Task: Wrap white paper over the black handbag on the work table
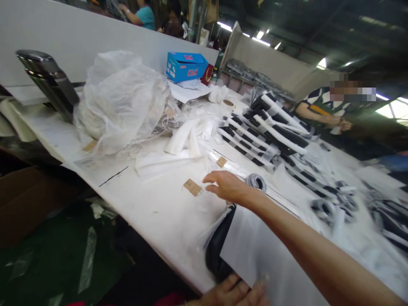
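My right hand [226, 187] reaches across the table with its fingers stretched out and nothing in them. Just left of its fingertips lies a small brown cardboard tag [192, 187]; a second brown tag [221, 161] is beyond the hand. Under my right forearm is a black, soft-looking item [218, 246], partly covered by a white sheet [255, 242] and with clear plastic along its left side. My left hand [237, 293] is at the bottom edge, its fingers bent over the near edge of the black item and sheet. Blur and the frame edge hide part of its grip.
A large clear plastic bag of strings [124, 102], a dark metallic flask [49, 83] and a blue box [186, 67] stand along the partition. Black-and-white wrapped pieces [255, 131] and a tape roll [256, 182] lie rightward. A co-worker [325, 106] stands across the table.
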`<state>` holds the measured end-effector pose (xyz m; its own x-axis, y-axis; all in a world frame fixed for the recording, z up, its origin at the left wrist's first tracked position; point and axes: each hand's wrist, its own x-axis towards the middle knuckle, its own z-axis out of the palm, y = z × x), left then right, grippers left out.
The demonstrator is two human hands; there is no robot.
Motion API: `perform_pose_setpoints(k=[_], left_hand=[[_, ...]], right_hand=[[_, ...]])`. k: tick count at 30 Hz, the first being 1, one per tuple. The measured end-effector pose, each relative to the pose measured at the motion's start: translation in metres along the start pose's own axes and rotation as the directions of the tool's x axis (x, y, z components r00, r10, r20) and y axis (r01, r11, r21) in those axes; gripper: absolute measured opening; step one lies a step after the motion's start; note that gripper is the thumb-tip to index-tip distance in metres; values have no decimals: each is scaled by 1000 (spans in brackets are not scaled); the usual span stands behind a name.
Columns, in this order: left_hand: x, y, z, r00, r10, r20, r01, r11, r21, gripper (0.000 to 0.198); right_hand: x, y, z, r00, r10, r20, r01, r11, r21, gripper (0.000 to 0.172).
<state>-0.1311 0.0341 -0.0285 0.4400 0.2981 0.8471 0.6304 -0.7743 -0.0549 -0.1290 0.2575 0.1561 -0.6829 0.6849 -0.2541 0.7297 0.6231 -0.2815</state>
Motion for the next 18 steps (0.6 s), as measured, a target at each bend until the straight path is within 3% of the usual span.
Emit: perform_pose_setpoints(k=[2,4,7,9,13,15,18], left_hand=[[4,-2,-7,1000,-5,-13,5,1000,-16,29],[10,-7,-21,996,28,86,-22,998,-67,35],[19,-16,-44,954,80,287,-33,985,-167,47],[23,-19,-52,933,90,347,-23,981,-191,50],[21,-17,-50,926,95,366,-19,978,-207,51],[18,-15,-46,927,86,366,-9,978,-208,51],[17,-15,-43,927,89,363,-6,975,-223,49]], right_hand=[[5,-19,14,978,-11,210,11,1000,3,22],[7,-25,20,962,23,271,-9,999,-52,27],[-3,-12,8,990,110,90,-100,988,-114,39],[-24,2,-8,981,194,-16,-194,981,-30,40],[-100,24,-21,928,365,-76,-354,926,128,36],[-149,27,-6,911,408,-66,-395,906,153,36],[-217,24,37,882,469,-37,-451,865,218,34]])
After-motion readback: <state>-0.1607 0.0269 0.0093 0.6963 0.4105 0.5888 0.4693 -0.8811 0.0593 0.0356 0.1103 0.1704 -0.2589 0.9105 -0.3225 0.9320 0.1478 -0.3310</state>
